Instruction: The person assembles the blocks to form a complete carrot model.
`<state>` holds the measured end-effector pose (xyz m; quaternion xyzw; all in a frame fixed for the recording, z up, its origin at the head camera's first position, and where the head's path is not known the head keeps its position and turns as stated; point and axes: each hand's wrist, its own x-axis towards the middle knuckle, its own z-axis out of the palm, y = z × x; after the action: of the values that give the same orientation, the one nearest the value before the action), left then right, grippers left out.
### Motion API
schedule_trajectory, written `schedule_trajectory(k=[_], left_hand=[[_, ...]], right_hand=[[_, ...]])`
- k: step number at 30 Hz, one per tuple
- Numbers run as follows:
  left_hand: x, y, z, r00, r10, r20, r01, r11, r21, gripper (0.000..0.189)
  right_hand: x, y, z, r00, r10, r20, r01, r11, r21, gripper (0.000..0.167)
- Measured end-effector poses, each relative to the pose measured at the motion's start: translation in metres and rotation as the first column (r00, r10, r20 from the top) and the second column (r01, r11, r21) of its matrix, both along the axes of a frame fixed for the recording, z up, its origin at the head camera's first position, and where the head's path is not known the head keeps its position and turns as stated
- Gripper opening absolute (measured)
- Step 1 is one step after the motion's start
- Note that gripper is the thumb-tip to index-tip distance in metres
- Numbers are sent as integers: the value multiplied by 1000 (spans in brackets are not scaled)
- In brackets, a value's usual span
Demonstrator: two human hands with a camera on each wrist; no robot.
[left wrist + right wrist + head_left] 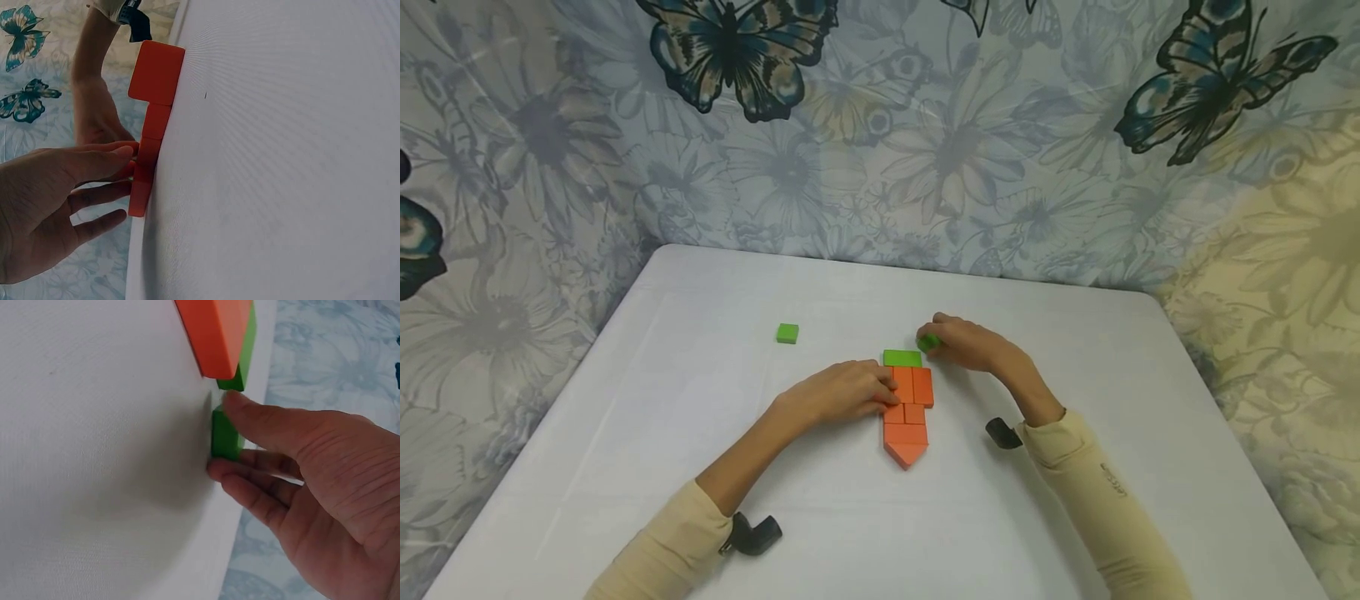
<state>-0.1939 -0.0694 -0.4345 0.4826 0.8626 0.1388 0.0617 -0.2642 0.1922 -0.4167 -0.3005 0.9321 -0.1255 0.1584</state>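
Orange blocks (904, 433) lie joined in a flat figure on the white table, with a pointed piece at the near end. A green rectangular block (902, 358) borders its far end. My left hand (842, 390) rests its fingertips on the left side of the orange blocks; in the left wrist view its fingers (100, 225) are fairly straight and spread. With thumb and fingers, my right hand (966, 343) pinches a small green block (225, 434), just to the right of the green rectangular one. Part of that small block is hidden by the thumb.
Another green block (787, 333) lies apart on the table, up and left of the figure. A black wrist camera (756, 535) juts from the left sleeve, another black device (1003, 433) from the right. Beyond the white table (880, 279) hangs butterfly-patterned cloth.
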Motion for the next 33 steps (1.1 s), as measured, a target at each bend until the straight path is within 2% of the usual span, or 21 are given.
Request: schedule_trajectory(k=[8,15,20,25,28,33], left_hand=[[0,1,0,1000,6,6,-6,1000,-14,25],[-1,2,-1,1000,8,6,-7,1000,-15,25],[0,3,1,1000,10,8,-10,1000,-12,25],[2,1,3,1000,9,9,-9,1000,-23,25],[2,0,5,1000,22,14,-22,999,-36,25],[1,-1,5,999,32,36,-30,999,-43,26]], right_hand=[[2,1,0,998,69,2,-69,998,14,38],[6,1,2,997,71,-3,-71,997,22,43],[18,6,5,995,77,-61,-75,997,32,50],[35,10,10,980,170,-107,-170,985,10,54],[42,9,10,970,211,-120,-207,977,41,58],[47,8,7,968,224,-114,-211,970,119,64]])
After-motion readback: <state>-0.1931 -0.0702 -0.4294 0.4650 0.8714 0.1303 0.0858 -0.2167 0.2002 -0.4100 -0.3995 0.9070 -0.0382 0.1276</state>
